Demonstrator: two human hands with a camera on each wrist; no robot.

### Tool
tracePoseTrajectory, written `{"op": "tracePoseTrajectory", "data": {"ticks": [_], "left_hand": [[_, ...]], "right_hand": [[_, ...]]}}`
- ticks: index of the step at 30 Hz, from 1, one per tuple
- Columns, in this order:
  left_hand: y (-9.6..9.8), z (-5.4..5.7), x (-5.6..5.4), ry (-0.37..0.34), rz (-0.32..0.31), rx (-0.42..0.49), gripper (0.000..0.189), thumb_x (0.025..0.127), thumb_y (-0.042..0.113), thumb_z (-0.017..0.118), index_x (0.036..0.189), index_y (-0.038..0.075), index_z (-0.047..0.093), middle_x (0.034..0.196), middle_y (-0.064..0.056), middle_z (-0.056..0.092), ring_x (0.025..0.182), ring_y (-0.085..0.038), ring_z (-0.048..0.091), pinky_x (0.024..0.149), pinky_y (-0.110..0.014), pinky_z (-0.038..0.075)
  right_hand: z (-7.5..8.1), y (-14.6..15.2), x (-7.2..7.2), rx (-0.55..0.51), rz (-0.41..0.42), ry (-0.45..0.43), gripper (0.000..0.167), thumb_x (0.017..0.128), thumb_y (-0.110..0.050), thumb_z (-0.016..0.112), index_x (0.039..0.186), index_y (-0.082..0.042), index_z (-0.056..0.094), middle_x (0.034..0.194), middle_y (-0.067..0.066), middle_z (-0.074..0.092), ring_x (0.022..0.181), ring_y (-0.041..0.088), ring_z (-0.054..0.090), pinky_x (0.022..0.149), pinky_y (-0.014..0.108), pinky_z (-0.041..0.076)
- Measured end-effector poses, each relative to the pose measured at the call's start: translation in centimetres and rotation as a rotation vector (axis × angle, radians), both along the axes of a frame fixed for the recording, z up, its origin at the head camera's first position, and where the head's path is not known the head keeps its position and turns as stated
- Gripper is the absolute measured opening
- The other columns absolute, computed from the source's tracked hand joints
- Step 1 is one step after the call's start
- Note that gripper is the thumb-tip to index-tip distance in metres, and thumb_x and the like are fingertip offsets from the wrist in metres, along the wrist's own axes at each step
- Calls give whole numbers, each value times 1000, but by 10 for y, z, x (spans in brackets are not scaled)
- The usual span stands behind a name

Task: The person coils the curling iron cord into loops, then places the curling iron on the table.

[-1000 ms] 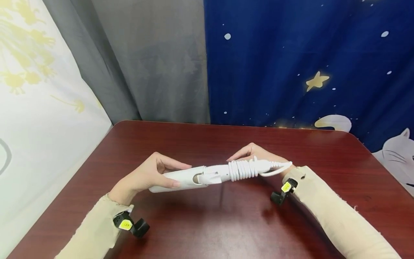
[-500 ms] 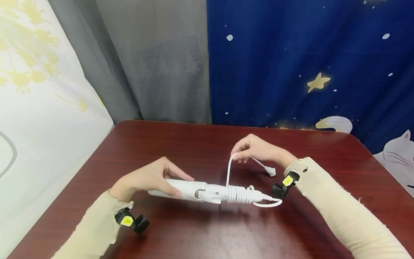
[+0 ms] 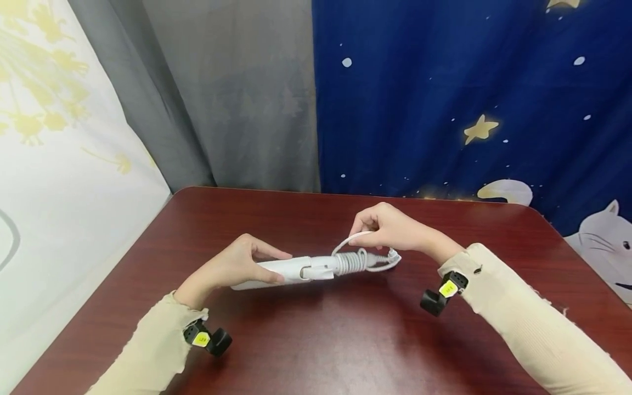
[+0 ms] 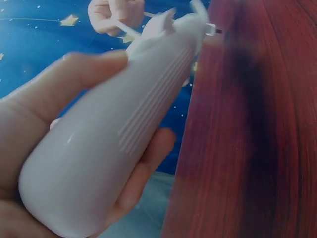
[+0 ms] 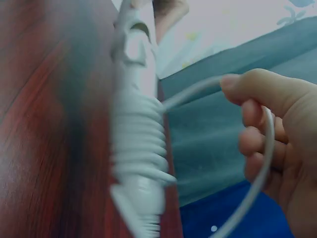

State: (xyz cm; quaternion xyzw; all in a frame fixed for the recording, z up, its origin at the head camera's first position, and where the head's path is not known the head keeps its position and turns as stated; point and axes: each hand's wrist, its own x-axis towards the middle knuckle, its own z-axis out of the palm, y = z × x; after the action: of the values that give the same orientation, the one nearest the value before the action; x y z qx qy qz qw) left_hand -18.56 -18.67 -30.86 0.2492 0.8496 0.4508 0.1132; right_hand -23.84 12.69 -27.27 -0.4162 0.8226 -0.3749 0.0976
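A white curling iron (image 3: 291,269), long and rounded at its wide left end, is held above the table. My left hand (image 3: 237,266) grips that wide end, thumb on one side and fingers on the other. In the left wrist view, fine ridges run along the body of the iron (image 4: 99,144). The white power cord (image 3: 351,263) is wound in several turns around the narrower right end. My right hand (image 3: 392,226) pinches a free length of this cord between thumb and fingers, in an arc above the turns. The plug (image 3: 393,256) hangs just below the right hand.
The dark red wooden table (image 3: 336,351) spreads under both arms. Behind it hang a grey curtain (image 3: 247,99) and a blue starry one (image 3: 424,88); white patterned cloth (image 3: 64,181) lines the left. A black wrist camera (image 3: 444,293) sits on each sleeve.
One second ago the right hand was behind the wound end; then it lifted a loop of cord. Since then the curling iron has risen slightly, and the plug has swung left below the right hand.
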Motion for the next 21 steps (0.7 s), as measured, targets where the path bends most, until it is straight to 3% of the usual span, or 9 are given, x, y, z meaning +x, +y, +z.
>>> {"op": "tracePoseTrajectory", "data": {"ticks": [4, 9, 15, 21], "left_hand": [[3, 1, -1, 23, 97, 58, 39, 68, 18, 82, 104, 10, 71, 93, -5, 69, 78, -17, 58, 63, -29, 48], [2, -2, -3, 93, 214, 88, 40, 66, 23, 83, 104, 16, 72, 99, -3, 68, 83, -16, 59, 66, -31, 49], [-5, 2, -1, 161, 315, 134, 41, 68, 23, 82, 107, 16, 70, 104, -2, 66, 85, -17, 57, 68, -32, 48], [-9, 5, 1, 149, 387, 251, 44, 70, 22, 81, 112, 15, 68, 104, -5, 66, 82, -16, 60, 67, -27, 50]], "right_hand": [[7, -1, 8, 8, -37, 92, 5, 80, -15, 70, 81, -10, 71, 64, -1, 62, 54, 9, 48, 47, 23, 38], [11, -1, 19, 29, -44, 147, 12, 83, -12, 66, 92, -9, 72, 74, -7, 63, 60, 7, 50, 52, 23, 43], [3, 1, 30, -51, -75, 64, 29, 89, -9, 58, 118, -9, 63, 64, -2, 56, 44, 16, 50, 40, 27, 41], [-15, 0, 33, -224, -114, -6, 30, 91, -6, 55, 121, -5, 59, 79, 3, 64, 62, 18, 61, 52, 31, 50]]}}
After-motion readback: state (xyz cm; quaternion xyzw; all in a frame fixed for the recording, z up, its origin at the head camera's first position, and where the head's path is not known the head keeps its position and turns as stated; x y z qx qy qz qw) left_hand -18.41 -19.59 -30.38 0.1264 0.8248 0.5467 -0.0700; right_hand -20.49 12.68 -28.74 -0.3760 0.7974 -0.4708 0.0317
